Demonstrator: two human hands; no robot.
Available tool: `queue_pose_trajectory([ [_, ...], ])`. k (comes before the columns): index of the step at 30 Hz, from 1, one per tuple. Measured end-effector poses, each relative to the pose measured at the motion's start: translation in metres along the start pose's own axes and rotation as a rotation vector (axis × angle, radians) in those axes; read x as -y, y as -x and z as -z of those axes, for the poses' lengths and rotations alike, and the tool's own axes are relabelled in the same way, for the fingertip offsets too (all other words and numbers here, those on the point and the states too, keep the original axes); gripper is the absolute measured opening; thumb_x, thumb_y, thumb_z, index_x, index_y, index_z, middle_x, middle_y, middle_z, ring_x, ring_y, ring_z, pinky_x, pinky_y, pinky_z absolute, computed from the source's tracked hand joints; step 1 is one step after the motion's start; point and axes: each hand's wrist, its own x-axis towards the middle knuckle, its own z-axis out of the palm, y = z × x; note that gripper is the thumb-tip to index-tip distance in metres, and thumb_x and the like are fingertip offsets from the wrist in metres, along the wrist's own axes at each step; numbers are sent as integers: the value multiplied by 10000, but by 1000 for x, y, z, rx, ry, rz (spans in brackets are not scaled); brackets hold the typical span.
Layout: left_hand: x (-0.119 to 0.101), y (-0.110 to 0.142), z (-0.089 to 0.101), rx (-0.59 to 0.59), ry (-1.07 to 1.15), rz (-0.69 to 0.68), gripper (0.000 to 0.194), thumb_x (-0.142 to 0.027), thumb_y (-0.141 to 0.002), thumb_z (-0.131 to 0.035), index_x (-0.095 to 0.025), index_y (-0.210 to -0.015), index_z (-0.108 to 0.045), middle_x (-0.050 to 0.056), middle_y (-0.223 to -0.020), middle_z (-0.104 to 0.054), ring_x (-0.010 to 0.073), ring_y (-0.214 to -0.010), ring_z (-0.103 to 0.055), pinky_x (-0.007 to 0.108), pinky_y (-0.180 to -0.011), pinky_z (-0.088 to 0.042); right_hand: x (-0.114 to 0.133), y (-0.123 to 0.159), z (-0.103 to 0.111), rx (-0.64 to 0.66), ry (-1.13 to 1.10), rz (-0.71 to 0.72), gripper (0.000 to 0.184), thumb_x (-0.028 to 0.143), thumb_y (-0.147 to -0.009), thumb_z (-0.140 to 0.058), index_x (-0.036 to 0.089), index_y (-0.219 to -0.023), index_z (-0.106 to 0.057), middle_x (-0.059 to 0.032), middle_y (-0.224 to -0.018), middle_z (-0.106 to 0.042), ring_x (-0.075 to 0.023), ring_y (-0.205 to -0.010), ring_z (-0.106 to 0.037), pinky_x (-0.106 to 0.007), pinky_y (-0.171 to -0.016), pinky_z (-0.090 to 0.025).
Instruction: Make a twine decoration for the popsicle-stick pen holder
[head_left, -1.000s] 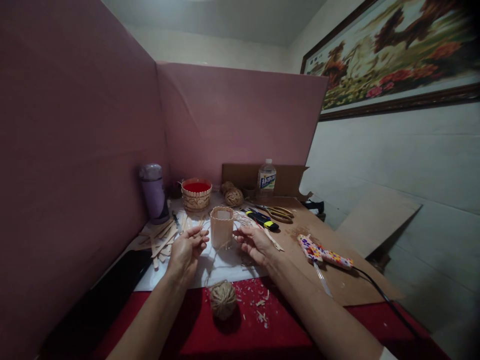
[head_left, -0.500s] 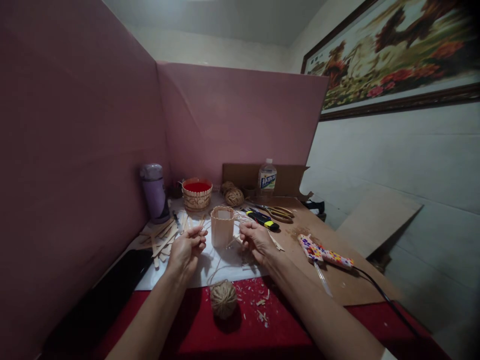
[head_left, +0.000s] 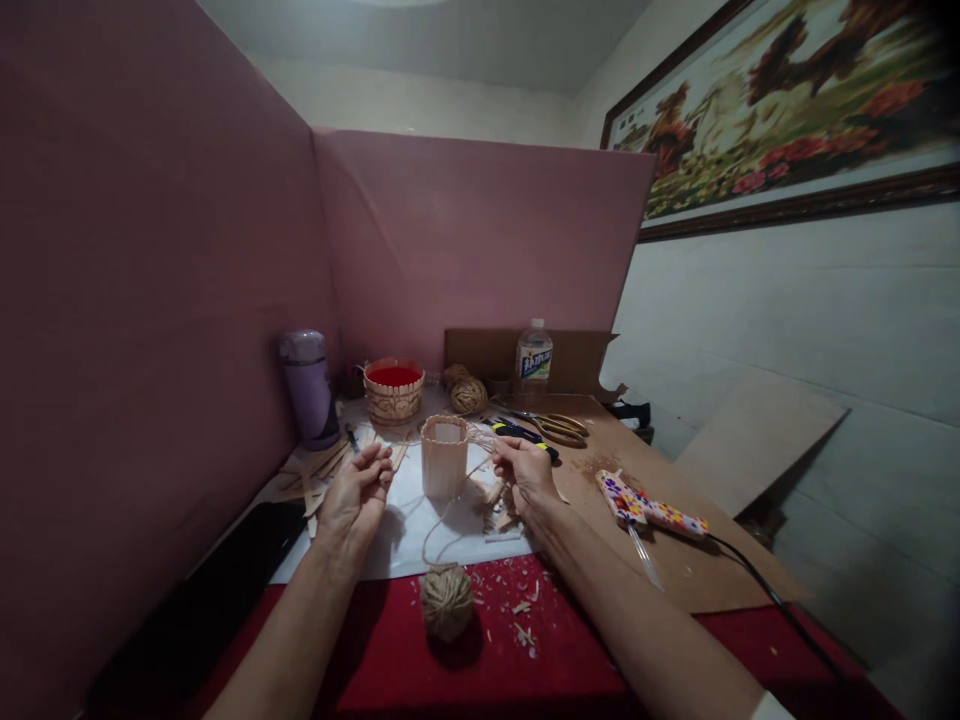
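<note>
A small round cup faced with upright wooden sticks (head_left: 444, 462) stands upright on white paper between my hands. To its right, my right hand (head_left: 526, 475) pinches a thin strand of twine (head_left: 427, 540). That strand appears to run back past the cup to a ball of twine (head_left: 448, 602) near the front. Left of the cup, apart from it, my left hand (head_left: 358, 500) has its thumb and fingers closed together. Whatever they hold, if anything, is too small to make out.
Loose wooden sticks (head_left: 322, 465) lie at left by a purple bottle (head_left: 309, 390). Behind are a red-lined basket (head_left: 394, 392) and a clear bottle (head_left: 535, 355). Scissors (head_left: 559, 430), a utility knife (head_left: 517, 434) partly behind my hand and a corded glue gun (head_left: 649, 508) lie right.
My hands have moved apart, the left leftward and the right slightly right and up. The strand between the ball and the cup now arcs higher. The cup and ball stay put.
</note>
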Motion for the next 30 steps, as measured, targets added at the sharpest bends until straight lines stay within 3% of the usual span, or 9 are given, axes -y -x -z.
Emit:
queue_pose_trajectory([
  [9,0,4,-4,22,-39,-102,238,105,-663,-441,-74,-730,-585,90,-666,-605,76,-499,-535,132,-419,-401,13,10,-5,-44,-78,-46,189,176,-523,-688,130,-648,-554,24,-460,-542,-61,-389,-455,-164,-356,-337],
  [16,8,20,-11,27,-128,-151,224,89,-580,-497,-74,-712,-576,57,-606,-608,77,-456,-527,140,-389,-380,18,29,-12,-18,57,14,116,186,-575,-626,145,-635,-535,45,-418,-518,-66,-340,-423,-172,-318,-307],
  [25,32,40,-26,114,-286,-62,236,16,-554,-646,-111,-721,-537,44,-622,-644,127,-528,-620,214,-524,-497,11,42,-23,99,105,-94,113,182,-551,-617,158,-599,-517,28,-402,-566,-78,-296,-434,-181,-312,-333],
  [30,42,38,-23,149,-355,-42,257,-88,-531,-717,-111,-726,-552,49,-625,-664,167,-569,-649,263,-584,-510,8,43,-26,128,80,-162,112,172,-541,-611,141,-619,-537,22,-421,-581,-71,-328,-466,-167,-344,-367],
])
